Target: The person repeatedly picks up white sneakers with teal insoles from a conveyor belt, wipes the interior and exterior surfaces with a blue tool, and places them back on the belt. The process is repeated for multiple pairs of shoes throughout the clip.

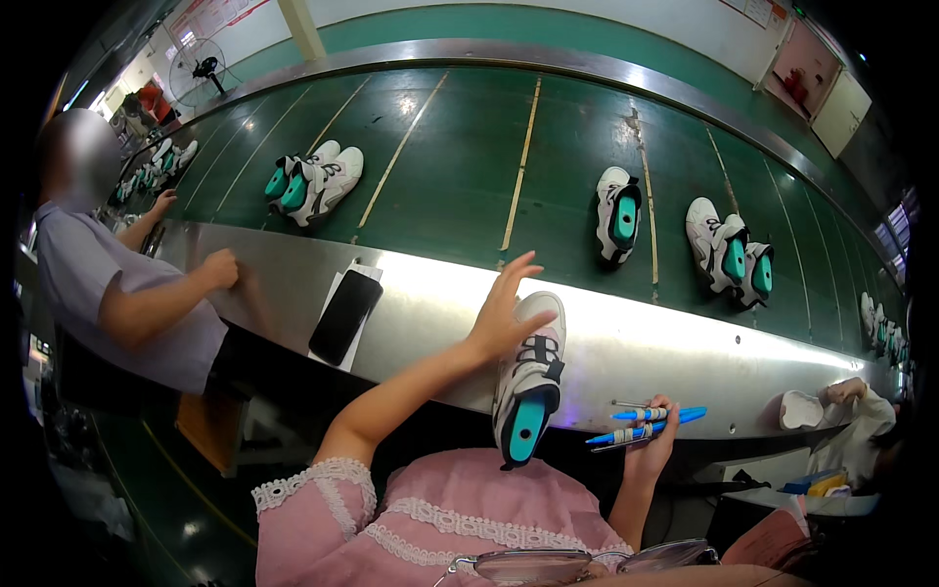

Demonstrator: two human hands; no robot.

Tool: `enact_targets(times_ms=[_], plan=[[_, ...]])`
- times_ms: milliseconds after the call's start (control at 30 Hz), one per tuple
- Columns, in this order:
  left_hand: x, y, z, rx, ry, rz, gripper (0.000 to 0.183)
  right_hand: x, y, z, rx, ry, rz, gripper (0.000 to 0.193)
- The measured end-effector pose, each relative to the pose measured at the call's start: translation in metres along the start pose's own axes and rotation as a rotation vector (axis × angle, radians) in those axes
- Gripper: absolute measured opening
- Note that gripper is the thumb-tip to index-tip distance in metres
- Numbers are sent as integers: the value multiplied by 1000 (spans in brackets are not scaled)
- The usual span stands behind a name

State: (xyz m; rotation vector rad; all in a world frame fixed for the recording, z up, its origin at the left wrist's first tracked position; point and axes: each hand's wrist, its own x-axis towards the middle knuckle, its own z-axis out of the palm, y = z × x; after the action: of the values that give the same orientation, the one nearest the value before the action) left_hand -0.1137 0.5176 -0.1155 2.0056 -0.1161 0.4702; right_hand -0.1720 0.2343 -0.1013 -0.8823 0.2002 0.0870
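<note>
A white sneaker [529,377] with black straps and a teal last or insert in its opening rests on the metal ledge in front of me, toe pointing away. My left hand [504,311] is at its toe, fingers spread and the thumb lying across or just above the toe; whether it touches is hard to tell. To the right of the sneaker, my right hand [657,442] is closed around two blue pen-like tools [646,428] with pale wrapping around them. Thin dark rods stick out beside them.
A green belt [440,186] with pale cross lines runs past the metal ledge [646,342]. On it stand a sneaker pair [315,184], a single sneaker [618,215] and another pair [729,252]. A black phone [346,315] lies left, near a co-worker [127,264]. Another hand [847,391] is at right.
</note>
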Motion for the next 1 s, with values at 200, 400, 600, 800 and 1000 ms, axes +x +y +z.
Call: enact_targets(times_ms=[200, 400, 600, 800, 1000], plan=[[-117, 12, -26, 21, -318, 631, 72, -1, 1, 4, -83, 4, -68, 30], [-124, -8, -4, 511, -89, 1273, 59, -4, 8, 17, -131, -48, -91, 29], [-110, 19, 2, 285, -220, 1165, 48, -9, -10, 39, -183, -119, -174, 29], [-73, 117, -46, -154, -200, 524, 82, -19, -38, 73, -265, -262, -255, 32], [-52, 155, -61, -215, -204, 301, 87, -41, -49, 108, -277, -411, -513, 39]])
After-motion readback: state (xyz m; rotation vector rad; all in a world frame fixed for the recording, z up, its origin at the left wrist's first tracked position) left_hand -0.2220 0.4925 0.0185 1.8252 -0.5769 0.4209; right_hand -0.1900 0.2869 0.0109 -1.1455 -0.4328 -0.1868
